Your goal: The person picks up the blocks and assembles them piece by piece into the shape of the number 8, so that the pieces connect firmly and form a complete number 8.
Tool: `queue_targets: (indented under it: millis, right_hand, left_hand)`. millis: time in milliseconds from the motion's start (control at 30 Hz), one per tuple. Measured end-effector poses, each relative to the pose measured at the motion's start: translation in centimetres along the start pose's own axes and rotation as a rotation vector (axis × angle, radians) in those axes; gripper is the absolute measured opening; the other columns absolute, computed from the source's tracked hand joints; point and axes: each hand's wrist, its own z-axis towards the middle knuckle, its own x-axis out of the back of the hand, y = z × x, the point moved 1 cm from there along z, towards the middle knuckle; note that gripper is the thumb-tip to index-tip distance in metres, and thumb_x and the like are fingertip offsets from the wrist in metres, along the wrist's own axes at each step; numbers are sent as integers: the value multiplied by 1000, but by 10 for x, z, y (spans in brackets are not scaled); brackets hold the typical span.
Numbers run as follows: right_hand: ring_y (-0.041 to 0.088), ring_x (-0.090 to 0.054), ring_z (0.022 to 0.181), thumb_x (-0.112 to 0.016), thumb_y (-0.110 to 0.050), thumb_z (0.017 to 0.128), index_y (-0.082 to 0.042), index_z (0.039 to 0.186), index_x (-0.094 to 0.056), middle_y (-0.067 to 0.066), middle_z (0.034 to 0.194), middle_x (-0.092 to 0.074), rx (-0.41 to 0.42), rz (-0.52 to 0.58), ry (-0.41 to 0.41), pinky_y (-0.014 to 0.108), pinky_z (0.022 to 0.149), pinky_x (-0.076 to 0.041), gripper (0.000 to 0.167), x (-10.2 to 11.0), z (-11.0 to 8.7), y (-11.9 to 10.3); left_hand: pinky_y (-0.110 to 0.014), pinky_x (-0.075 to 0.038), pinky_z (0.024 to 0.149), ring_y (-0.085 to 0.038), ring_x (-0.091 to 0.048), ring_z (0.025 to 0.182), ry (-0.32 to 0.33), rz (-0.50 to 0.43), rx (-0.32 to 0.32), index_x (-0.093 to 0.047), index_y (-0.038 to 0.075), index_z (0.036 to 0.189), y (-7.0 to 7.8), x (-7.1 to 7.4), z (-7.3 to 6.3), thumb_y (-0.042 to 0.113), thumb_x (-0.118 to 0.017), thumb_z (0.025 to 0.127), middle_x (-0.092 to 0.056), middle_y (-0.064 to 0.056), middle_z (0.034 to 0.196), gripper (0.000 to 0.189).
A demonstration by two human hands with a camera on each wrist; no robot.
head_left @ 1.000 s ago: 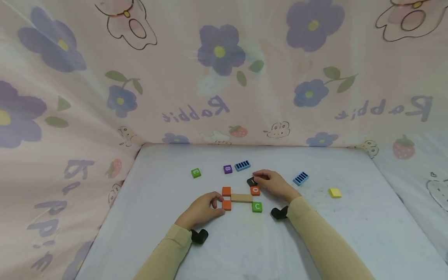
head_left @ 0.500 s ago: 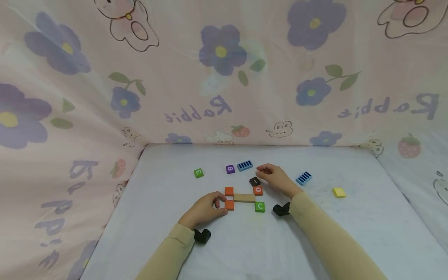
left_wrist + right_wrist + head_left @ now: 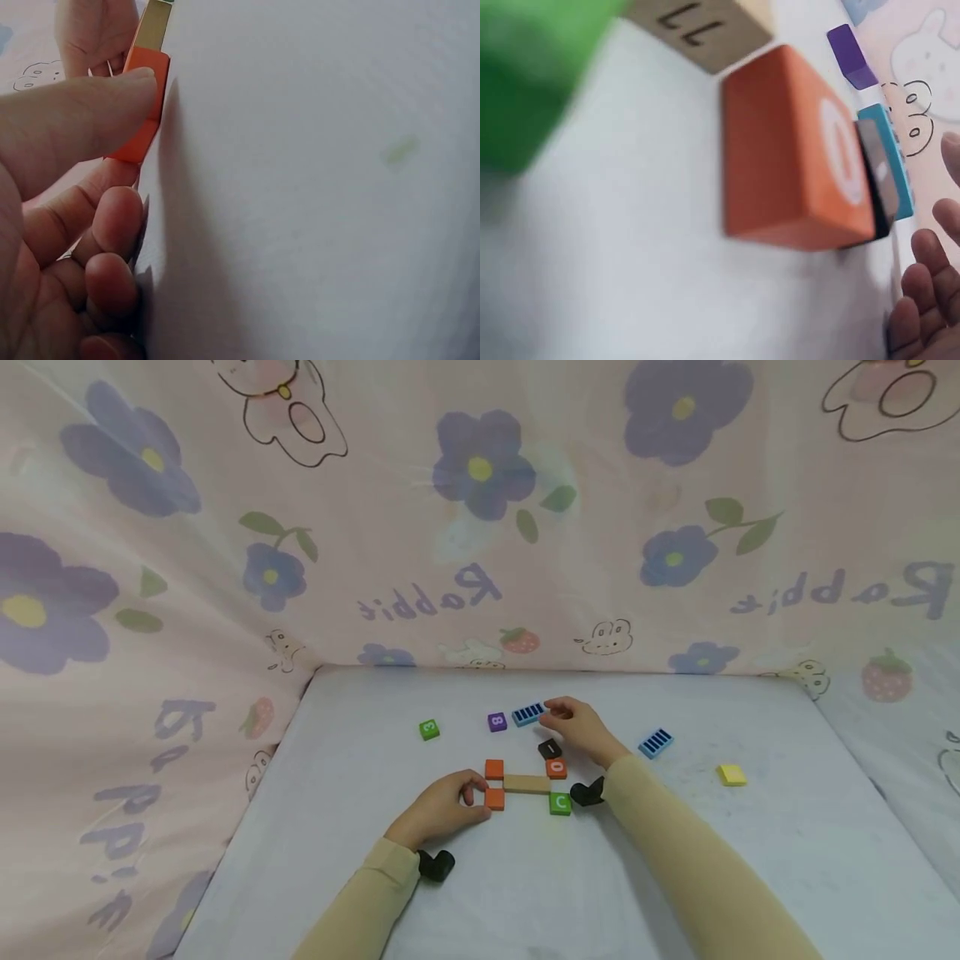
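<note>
My left hand (image 3: pixel 441 810) pinches the front orange block (image 3: pixel 494 799) between thumb and fingers; the left wrist view shows the thumb lying over that orange block (image 3: pixel 141 142). A second orange block (image 3: pixel 494 768) sits just behind it, and a plain wooden bar (image 3: pixel 527 784) runs rightward from the pair. At the bar's right end stand an orange block marked 0 (image 3: pixel 557 768) and a green block marked C (image 3: pixel 560 803). My right hand (image 3: pixel 581 727) hovers with loosely bent fingers at the right end of a blue slotted block (image 3: pixel 528 714); contact cannot be told.
A black tile (image 3: pixel 550 749) touches or nearly touches the 0 block. Behind lie a purple 8 block (image 3: pixel 497 722) and a green 3 block (image 3: pixel 429 729). Rightward are another blue slotted block (image 3: pixel 656 742) and a yellow block (image 3: pixel 732 775). Patterned cloth (image 3: pixel 480 543) walls the table.
My right hand has let go of the black tile beside the 0 block and moved back and left to the blue slotted block. The left hand stays on the orange block.
</note>
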Motion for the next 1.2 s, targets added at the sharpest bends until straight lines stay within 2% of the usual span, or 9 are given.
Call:
queue_targets:
  millis: [300, 567, 1000, 1200]
  right_hand:
    - [29, -48, 115, -67, -40, 91, -18, 137, -51, 11, 128, -52, -6, -44, -38, 45, 97, -41, 54, 2, 17, -8]
    - [30, -46, 120, -67, -35, 92, -20, 134, -55, 12, 132, -51, 8, -87, -60, 48, 103, -35, 46, 1, 26, -7]
    - [30, -45, 122, -66, -31, 92, -20, 134, -55, 11, 134, -50, 7, -95, -69, 48, 105, -33, 45, 0, 32, -2]
    - [30, -46, 120, -66, -28, 93, -17, 133, -55, 12, 131, -50, 13, -90, -61, 48, 104, -34, 44, -1, 28, -8]
  left_hand:
    - [-32, -40, 64, -14, -50, 76, -6, 4, -3, -60, 29, 110, -2, 0, 1, 38, -74, 85, -55, 4, 86, 30]
    - [-31, -40, 64, -14, -50, 76, -4, 18, -3, -60, 30, 109, -1, 0, 2, 39, -74, 85, -54, 5, 85, 29]
    - [-31, -40, 64, -13, -50, 77, -2, 38, 17, -60, 30, 109, 1, 2, 3, 39, -74, 84, -55, 5, 85, 30]
    - [-31, -40, 64, -13, -50, 77, 0, 34, 14, -60, 31, 109, 1, 1, 3, 39, -74, 84, -55, 5, 85, 30]
